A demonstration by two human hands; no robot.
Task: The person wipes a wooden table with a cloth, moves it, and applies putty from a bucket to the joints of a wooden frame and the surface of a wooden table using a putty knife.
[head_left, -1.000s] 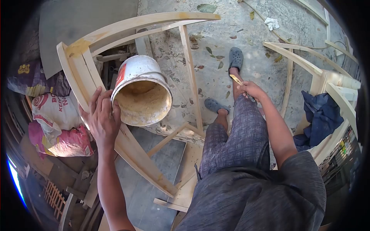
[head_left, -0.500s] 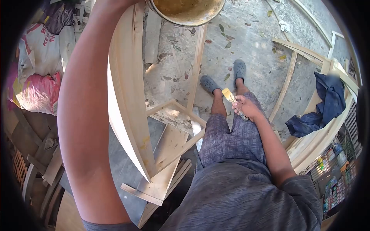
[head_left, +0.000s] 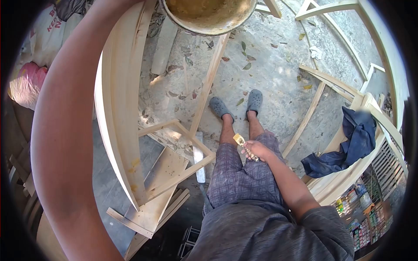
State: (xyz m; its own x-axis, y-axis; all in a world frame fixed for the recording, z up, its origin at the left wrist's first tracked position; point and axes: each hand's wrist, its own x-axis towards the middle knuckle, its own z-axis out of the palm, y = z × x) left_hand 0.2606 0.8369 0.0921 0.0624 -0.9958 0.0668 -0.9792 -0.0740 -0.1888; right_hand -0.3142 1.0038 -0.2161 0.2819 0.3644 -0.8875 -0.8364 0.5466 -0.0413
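Note:
My left arm reaches up to the top edge, where only part of my left hand (head_left: 130, 2) shows, at the rim of a round bowl (head_left: 211, 32). The bowl is held up off the floor, its inside coated yellow-brown; my left fingers are out of sight. In front of my thighs, my right hand (head_left: 257, 150) is closed around a small flat paintbrush (head_left: 239, 139) with a yellow tip and a stained, speckled handle. The brush tip points up and left, touching nothing. Left of me stands a pale wooden frame (head_left: 119, 87) with yellow smears near its lower end.
A thin wooden strip (head_left: 211, 78) and scattered leaves lie on the concrete floor (head_left: 278, 82). Dark blue cloth (head_left: 359, 139) drapes over a wooden piece at right. More wooden frames (head_left: 383, 48) stand at upper right. Boards (head_left: 152, 187) lie low left, near sacks (head_left: 30, 85).
My view has shifted, so the floor and frames sit lower and further left. More of the bowl shows. My right hand still holds the brush near my thighs.

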